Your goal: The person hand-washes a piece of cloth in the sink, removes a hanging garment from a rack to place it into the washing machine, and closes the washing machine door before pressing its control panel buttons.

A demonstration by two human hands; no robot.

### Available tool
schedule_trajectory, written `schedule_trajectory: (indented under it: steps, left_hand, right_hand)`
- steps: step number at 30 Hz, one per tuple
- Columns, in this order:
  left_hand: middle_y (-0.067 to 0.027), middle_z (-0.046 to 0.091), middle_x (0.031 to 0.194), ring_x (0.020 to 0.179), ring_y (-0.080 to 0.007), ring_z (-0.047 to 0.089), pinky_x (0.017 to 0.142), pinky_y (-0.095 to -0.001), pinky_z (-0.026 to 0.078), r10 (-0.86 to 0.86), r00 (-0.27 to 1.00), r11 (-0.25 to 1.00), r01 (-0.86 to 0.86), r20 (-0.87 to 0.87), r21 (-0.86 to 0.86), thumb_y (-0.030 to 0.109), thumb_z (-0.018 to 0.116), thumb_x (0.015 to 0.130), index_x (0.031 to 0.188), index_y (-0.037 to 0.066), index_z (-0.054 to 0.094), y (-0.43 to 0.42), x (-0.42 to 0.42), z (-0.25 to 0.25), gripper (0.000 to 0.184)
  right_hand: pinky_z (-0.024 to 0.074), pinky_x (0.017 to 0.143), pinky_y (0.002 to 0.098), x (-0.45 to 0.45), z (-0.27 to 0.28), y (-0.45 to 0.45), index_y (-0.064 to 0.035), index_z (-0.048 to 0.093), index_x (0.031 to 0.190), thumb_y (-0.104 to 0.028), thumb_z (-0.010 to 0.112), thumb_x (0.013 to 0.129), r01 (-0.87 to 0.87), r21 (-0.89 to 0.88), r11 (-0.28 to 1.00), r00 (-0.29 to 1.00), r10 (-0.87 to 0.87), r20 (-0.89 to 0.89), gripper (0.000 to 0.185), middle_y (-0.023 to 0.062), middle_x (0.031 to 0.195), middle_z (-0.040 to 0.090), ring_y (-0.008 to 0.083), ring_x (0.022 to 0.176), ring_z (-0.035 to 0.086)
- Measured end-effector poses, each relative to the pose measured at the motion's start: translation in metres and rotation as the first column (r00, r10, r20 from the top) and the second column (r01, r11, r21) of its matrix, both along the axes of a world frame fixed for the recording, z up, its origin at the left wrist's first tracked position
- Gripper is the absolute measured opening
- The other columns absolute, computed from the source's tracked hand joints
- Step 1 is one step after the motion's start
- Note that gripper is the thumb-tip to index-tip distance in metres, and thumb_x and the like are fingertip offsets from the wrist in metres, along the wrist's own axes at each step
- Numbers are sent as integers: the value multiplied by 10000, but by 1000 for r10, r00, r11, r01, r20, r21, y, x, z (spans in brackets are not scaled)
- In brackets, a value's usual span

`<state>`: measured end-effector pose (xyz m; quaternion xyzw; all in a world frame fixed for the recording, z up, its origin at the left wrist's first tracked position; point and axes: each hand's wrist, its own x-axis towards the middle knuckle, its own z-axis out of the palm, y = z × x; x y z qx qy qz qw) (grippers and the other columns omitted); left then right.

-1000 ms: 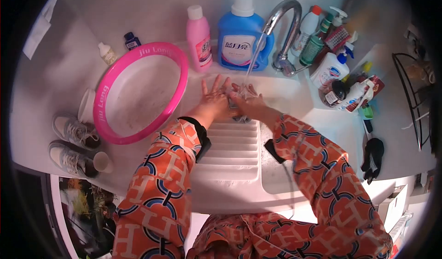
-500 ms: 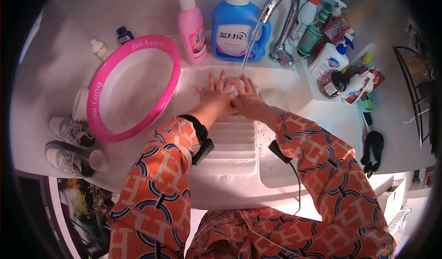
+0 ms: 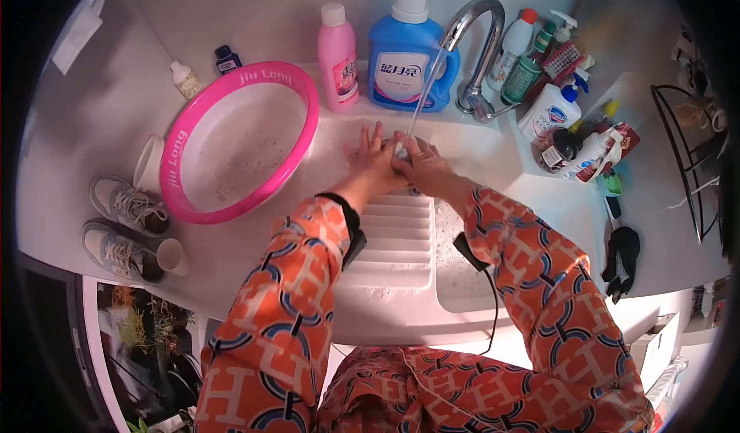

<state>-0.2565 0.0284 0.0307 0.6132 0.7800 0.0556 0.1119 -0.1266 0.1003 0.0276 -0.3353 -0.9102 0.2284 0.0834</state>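
Water from the curved chrome faucet [image 3: 482,48] runs down onto my hands over the sink. My left hand [image 3: 373,163] has its fingers spread, and its palm side meets my right hand. My right hand [image 3: 428,165] is bent around a small, wet, greyish thing [image 3: 401,152] between the two hands, too hidden to name. Just below them lies the ribbed white washboard [image 3: 389,240], with suds in the basin [image 3: 462,279] to its right.
A pink-rimmed basin [image 3: 171,159] leans at the left, beside grey-white shoes [image 3: 123,252] and a cup [image 3: 172,256]. Behind the sink stand a pink bottle [image 3: 339,71] and a blue detergent jug [image 3: 402,75]. Several bottles and a black brush [image 3: 621,260] are at the right.
My right hand's fingers have drawn in around the greyish thing, while my left hand stays spread beside it. The whole view has shifted slightly back and forth.
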Motion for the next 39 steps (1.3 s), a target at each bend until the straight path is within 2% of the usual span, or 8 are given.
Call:
schedule_trajectory:
  steps: [8,11,17,20,22,27,35,39]
  left_hand:
    - [-232,155,1454,1365,-347,119,1071,-483,170,93,940,986,-132,328,100,683,570,696,1428,74,122,-58,-21,-19,1052]
    - [-238,366,1348,1287,-317,323,1019,-367,300,-71,508,942,-249,858,225,590,456,841,1373,47,279,-21,-41,-52,780]
    - [-184,518,1210,1185,-304,447,990,-382,332,-171,731,922,-117,661,369,440,345,930,1276,59,413,-23,-2,8,519]
    - [-129,397,1366,1274,-316,345,1020,-554,217,19,966,969,-81,257,235,389,344,930,1312,175,405,-28,-13,-12,442]
    - [-110,351,1404,1296,-316,313,1021,-600,171,47,998,973,-35,-45,229,385,345,929,1335,219,381,-39,-26,-32,440]
    - [-196,267,1420,1318,-359,247,1020,-557,238,-363,773,887,116,520,447,285,454,910,1358,-9,279,-110,10,-2,565]
    - [-119,350,1384,1323,-267,257,1054,-538,158,-200,868,919,328,-455,221,300,316,939,1341,75,349,-22,-36,-37,462]
    - [-170,302,1406,1344,-303,205,1063,-547,134,-208,977,916,210,-45,341,295,385,924,1361,27,294,-13,-41,-18,521]
  right_hand:
    - [403,947,368,46,47,-11,-21,307,1325,-278,794,603,306,-139,942,933,-326,-155,907,230,1186,513,348,1107,500]
    - [408,936,386,34,60,-24,18,366,1269,-284,771,626,195,70,978,957,-174,-231,817,227,1214,464,358,1085,491]
    - [322,1010,421,13,44,-37,-20,359,1298,-301,593,814,-89,-309,947,835,-98,-541,607,234,1268,407,353,1172,413]
    - [313,1018,427,-3,-32,-12,-32,330,1326,-417,503,867,-49,165,985,971,86,-224,624,239,1346,341,351,1225,382]
    - [279,1034,452,1,1,-44,-47,298,1354,-506,443,875,52,-36,998,989,-57,-136,679,233,1381,302,381,1260,331]
    - [274,1026,474,49,27,-79,17,322,1311,-549,486,833,-209,262,942,976,217,-1,758,225,1271,405,393,1196,376]
    - [316,959,440,-3,-16,3,59,480,1132,-528,455,843,-125,563,817,992,100,75,655,231,1231,449,357,1099,458]
    - [267,1026,461,-24,-43,16,29,362,1269,-470,514,830,-35,316,948,982,91,-166,682,235,1307,371,399,1215,353]
